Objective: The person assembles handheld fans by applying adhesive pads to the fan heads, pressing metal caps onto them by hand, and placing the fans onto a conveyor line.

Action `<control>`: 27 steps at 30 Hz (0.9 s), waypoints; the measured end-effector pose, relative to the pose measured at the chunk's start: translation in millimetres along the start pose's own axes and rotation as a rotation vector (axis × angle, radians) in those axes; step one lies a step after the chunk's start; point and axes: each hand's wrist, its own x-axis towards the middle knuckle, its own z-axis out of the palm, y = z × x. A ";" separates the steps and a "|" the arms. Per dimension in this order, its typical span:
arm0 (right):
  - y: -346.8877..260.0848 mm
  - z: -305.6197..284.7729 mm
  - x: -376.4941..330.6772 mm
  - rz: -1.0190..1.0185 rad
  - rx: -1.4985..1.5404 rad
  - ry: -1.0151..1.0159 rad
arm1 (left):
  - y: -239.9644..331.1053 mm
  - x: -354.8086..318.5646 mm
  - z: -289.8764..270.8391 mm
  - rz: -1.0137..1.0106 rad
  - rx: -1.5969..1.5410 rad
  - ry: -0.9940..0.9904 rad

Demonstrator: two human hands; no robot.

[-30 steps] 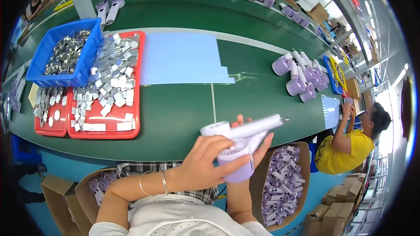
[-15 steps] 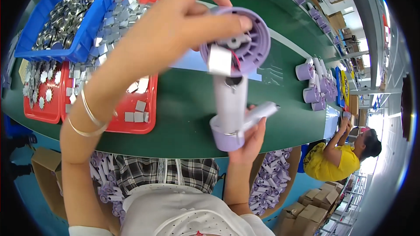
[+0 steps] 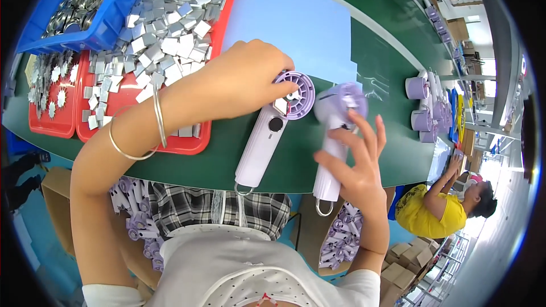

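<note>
My left hand (image 3: 253, 77) pinches the purple round head of a handheld fan (image 3: 261, 148), its thumb over the vaned opening. A small pale block (image 3: 281, 105) sits at the rim of that head beside the thumb. The fan's white handle slants toward me, with a wire loop at its end. My right hand (image 3: 358, 167) has thumb and forefinger on the white handle of a second handheld fan (image 3: 331, 167), while its other fingers stick out loosely. That fan's purple head is blurred by motion.
Red trays (image 3: 199, 145) on the left hold silvery square pieces and star-shaped metal parts (image 3: 57, 94). Behind them is a blue bin (image 3: 108, 31) of round metal parts. A light-blue sheet (image 3: 290, 17) lies ahead. More fans (image 3: 424, 105) stand at right, near a person in yellow (image 3: 429, 210).
The raised fan in my left hand has come down to the table. My right hand has moved right, carrying a fan. The view has shifted, showing more of the trays and blue sheet.
</note>
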 end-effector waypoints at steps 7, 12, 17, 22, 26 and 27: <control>-5.6 44.6 3.5 -0.236 -0.098 0.048 | 27.0 -45.6 20.7 0.114 0.161 0.386; -5.0 51.4 -9.4 -0.201 0.096 0.153 | 28.2 -69.1 37.9 0.153 0.306 0.442; -5.2 47.5 10.5 0.148 0.351 0.325 | 28.9 -71.0 40.8 0.116 0.110 0.483; -4.9 53.4 15.5 0.204 0.295 0.235 | 38.8 -77.3 48.8 0.355 0.347 0.489; -3.3 62.4 17.3 0.197 0.303 0.338 | 37.6 -85.1 65.7 0.434 0.436 0.463; -1.4 65.5 15.5 0.189 0.307 0.372 | 35.6 -87.3 66.6 0.443 0.449 0.454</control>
